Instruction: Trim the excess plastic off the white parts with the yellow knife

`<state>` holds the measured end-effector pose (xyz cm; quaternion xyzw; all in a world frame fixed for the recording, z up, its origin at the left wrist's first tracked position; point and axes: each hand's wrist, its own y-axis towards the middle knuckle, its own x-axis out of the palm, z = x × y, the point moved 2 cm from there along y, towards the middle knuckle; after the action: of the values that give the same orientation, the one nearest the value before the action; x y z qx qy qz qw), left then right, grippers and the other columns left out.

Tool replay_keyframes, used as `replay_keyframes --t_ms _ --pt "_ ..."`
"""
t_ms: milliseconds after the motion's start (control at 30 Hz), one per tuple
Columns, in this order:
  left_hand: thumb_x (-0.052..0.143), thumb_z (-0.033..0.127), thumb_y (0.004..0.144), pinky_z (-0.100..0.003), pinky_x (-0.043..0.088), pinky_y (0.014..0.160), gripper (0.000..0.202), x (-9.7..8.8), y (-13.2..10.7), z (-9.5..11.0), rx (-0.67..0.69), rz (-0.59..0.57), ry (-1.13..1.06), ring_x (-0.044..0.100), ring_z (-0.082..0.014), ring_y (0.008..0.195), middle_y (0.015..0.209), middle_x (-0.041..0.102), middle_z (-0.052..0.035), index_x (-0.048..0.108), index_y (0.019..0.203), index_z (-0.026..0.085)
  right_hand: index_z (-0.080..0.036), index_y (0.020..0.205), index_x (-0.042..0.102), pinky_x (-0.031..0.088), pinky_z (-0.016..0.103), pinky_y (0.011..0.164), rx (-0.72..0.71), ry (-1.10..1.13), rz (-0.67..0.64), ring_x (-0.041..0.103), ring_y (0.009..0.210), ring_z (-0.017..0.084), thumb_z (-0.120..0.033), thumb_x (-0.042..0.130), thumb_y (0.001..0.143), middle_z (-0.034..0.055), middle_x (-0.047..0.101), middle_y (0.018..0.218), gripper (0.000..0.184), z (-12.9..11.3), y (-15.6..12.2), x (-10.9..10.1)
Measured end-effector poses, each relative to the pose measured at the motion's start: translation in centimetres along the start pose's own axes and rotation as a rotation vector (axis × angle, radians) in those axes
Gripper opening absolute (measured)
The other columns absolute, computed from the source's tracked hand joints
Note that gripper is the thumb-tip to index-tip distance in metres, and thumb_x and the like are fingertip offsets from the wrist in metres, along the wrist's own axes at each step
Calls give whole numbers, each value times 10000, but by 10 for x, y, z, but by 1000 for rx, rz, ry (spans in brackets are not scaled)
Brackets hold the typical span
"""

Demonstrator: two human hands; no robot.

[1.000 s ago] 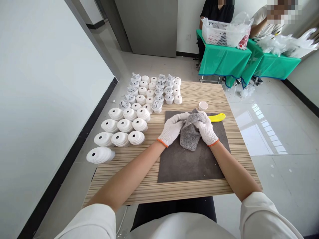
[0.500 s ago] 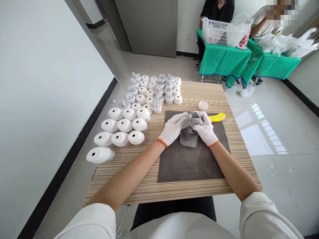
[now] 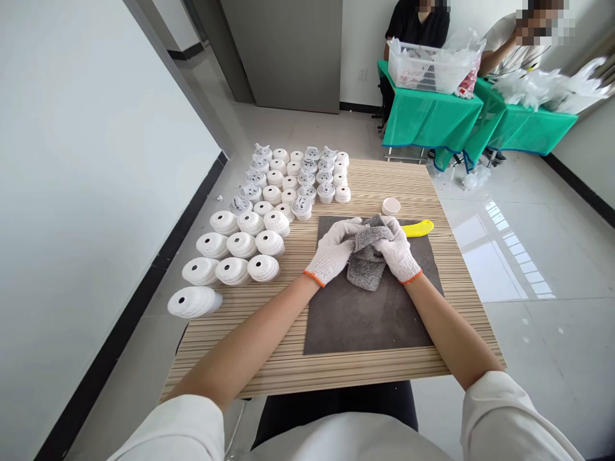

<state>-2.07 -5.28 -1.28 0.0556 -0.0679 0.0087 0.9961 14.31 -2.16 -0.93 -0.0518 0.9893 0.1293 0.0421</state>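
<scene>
Both my hands wear white knitted gloves with orange cuffs and meet around a bunched grey cloth (image 3: 366, 272) above the dark mat. My left hand (image 3: 332, 251) curves round the cloth's left side, its fingers partly hidden behind it. On the other side my right hand (image 3: 398, 253) is closed on the cloth, gripping its upper fold. Whether something sits inside the cloth I cannot make out. Just beyond my right hand lies a yellow-handled tool (image 3: 419, 228), its other end hidden by the glove. A small white round cup (image 3: 391, 206) stands behind the mat.
The dark mat (image 3: 365, 326) covers the table's front middle. Rows of white ribbed domed pieces (image 3: 233, 269) with dark holes fill the left side, several with grey-topped fittings (image 3: 302, 206) among them. Across the room two people sit at green-covered tables (image 3: 423, 118) with a white basket (image 3: 418, 67).
The cloth has turned a little in my hands, its hanging end swinging slightly. My left fingers have loosened and shifted a little away from the cloth's top.
</scene>
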Motion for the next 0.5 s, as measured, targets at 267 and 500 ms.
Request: replay_keyframes --t_ms 267,500 --pt "652 128 693 -428 526 1049 143 2 -1 -6 -5 53 -70 637 -246 1166 1206 674 -87 677 564 187 -254 942 652 532 410 938 38 -23 1 661 917 216 -328 755 702 -11 710 932 271 7 3 -4" --pt "673 181 788 -402 467 1130 117 3 -1 -2 -11 54 -60 627 -231 1242 1273 697 -45 780 801 225 -255 983 641 551 379 902 95 108 74 657 923 210 -313 745 667 -22 708 928 338 0 1 -4"
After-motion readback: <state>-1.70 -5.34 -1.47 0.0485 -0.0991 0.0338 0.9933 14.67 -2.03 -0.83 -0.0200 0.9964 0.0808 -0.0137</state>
